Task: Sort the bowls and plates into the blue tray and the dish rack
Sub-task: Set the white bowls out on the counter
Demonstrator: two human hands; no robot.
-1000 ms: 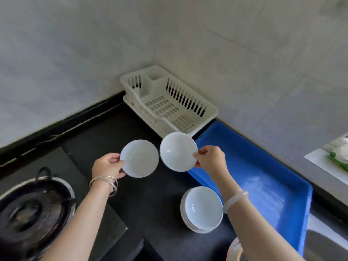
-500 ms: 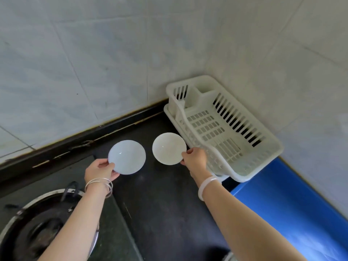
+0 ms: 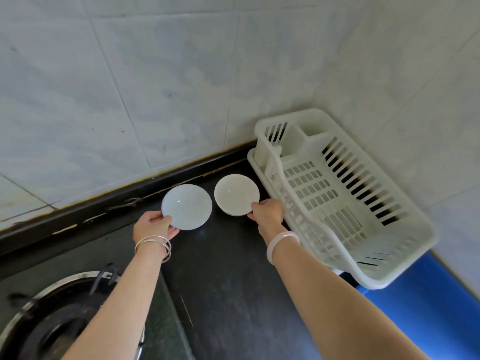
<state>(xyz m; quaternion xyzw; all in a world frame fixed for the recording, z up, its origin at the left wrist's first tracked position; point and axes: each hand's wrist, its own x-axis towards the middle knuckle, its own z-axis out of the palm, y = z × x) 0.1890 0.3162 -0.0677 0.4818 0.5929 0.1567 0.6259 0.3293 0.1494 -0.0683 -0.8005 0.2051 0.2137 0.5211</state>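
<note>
My left hand (image 3: pixel 153 226) pinches the near rim of a small white plate (image 3: pixel 187 206) held over the black counter near the back wall. My right hand (image 3: pixel 267 214) grips the near edge of a small white bowl (image 3: pixel 237 194), just left of the white plastic dish rack (image 3: pixel 384 278). Plate and bowl sit side by side, close but apart. The rack stands in the corner with nothing in it. A corner of the blue tray (image 3: pixel 420 313) shows at the lower right, partly under the rack's end.
A gas burner with a metal ring (image 3: pixel 52 320) lies at the lower left under my left forearm. The black counter (image 3: pixel 233 294) stretches between my arms. Tiled walls close off the back and the right side.
Both hands have carried the plate and the bowl leftward and further back, from beside the blue tray to the counter left of the rack. The stack of bowls has left the view.
</note>
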